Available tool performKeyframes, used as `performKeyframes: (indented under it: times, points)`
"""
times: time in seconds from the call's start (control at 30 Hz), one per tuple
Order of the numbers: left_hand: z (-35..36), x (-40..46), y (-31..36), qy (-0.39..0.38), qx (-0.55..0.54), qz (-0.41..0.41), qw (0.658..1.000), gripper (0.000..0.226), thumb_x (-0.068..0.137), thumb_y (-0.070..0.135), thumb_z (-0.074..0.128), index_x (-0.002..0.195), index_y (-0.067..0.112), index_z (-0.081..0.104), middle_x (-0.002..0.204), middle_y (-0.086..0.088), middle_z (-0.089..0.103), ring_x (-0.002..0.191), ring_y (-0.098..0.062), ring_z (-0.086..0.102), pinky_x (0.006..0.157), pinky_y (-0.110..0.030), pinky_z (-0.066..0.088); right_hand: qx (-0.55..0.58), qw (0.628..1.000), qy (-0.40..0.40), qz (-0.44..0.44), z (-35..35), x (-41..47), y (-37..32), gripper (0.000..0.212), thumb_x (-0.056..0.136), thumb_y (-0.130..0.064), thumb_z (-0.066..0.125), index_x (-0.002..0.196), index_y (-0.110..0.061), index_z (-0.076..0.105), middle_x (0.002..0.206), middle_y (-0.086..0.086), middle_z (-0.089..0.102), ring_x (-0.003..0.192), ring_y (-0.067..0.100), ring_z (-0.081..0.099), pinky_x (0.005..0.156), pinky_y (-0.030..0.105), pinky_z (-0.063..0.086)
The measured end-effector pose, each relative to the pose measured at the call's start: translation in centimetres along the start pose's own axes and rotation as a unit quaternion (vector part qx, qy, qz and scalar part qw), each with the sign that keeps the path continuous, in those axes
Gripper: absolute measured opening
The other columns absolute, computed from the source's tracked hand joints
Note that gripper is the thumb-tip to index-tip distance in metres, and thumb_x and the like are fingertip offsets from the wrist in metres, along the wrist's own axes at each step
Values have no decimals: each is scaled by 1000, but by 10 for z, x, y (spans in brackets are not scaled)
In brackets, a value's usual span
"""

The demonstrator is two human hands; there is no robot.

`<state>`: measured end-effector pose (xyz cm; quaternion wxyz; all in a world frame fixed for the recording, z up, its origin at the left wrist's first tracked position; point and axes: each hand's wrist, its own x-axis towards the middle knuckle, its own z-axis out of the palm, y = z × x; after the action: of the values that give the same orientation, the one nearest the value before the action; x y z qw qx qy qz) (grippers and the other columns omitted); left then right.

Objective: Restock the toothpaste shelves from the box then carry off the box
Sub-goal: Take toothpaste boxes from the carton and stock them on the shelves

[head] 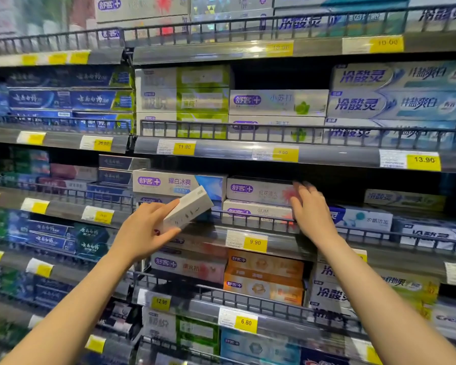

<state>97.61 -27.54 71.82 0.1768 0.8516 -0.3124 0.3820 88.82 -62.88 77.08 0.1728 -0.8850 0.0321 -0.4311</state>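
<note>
My left hand [145, 227] grips a white toothpaste carton [188, 209], tilted up to the right, in front of the middle shelf rail [248, 217]. My right hand [309, 209] is spread flat, fingers apart, against the right end of two stacked white cartons with a red flower [258, 192] on that shelf. A white and blue carton [179, 181] lies just behind the held one. The supply box is not in view.
Shelves of stacked toothpaste cartons fill the view, each with a wire front rail and yellow price tags [254, 242]. A dark gap [334, 185] lies right of my right hand. Orange cartons [263, 275] sit one shelf below.
</note>
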Motion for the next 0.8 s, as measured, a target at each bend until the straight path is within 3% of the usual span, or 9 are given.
performKeyframes:
  times: [0.2, 0.33, 0.43, 0.57, 0.67, 0.8]
  points:
    - [1, -2, 3, -10, 2, 16, 1000, 73, 77, 64, 41, 141, 29, 40, 118, 2, 60, 104, -17, 50, 73, -31, 46, -15, 999, 32, -34, -2, -6, -2, 49, 95, -21, 50, 141, -12, 39, 147, 13, 36, 132, 29, 30, 109, 39, 26]
    - [5, 1, 20, -20, -26, 59, 998, 70, 78, 63, 43, 142, 34, 36, 121, 4, 58, 105, -15, 48, 75, -27, 45, -4, 977, -8, -212, -3, -29, -21, 66, 83, -27, 69, 141, -17, 39, 145, 4, 39, 133, 20, 32, 111, 38, 28]
    - [9, 7, 44, -59, -54, 116, 990, 69, 79, 63, 43, 142, 37, 33, 120, 5, 56, 107, -12, 46, 80, -28, 46, -39, 950, -53, -306, 2, -49, -40, 75, 76, -28, 75, 141, -22, 38, 142, 1, 44, 124, 16, 38, 103, 33, 32]
    - [17, 11, 69, -98, -65, 152, 981, 69, 79, 66, 40, 143, 41, 29, 116, 7, 56, 104, -12, 46, 76, -32, 48, 11, 957, -106, -271, 0, -62, -47, 50, 82, -17, 70, 129, -16, 52, 131, 0, 53, 120, 12, 47, 100, 21, 37]
    - [18, 13, 73, -117, -107, 150, 976, 69, 76, 68, 45, 139, 42, 36, 115, 11, 60, 102, -6, 48, 77, -30, 48, 40, 967, -138, -212, -11, -69, -44, 43, 86, -19, 65, 127, -17, 52, 127, -6, 53, 114, 4, 46, 95, 14, 38]
    - [5, 14, 66, -141, -296, 55, 943, 51, 71, 65, 62, 115, 38, 60, 108, 18, 65, 95, 5, 58, 76, -15, 49, 61, 982, -159, -75, -35, -74, -34, 46, 85, -25, 66, 128, -21, 51, 118, -7, 55, 103, 6, 49, 82, 18, 43]
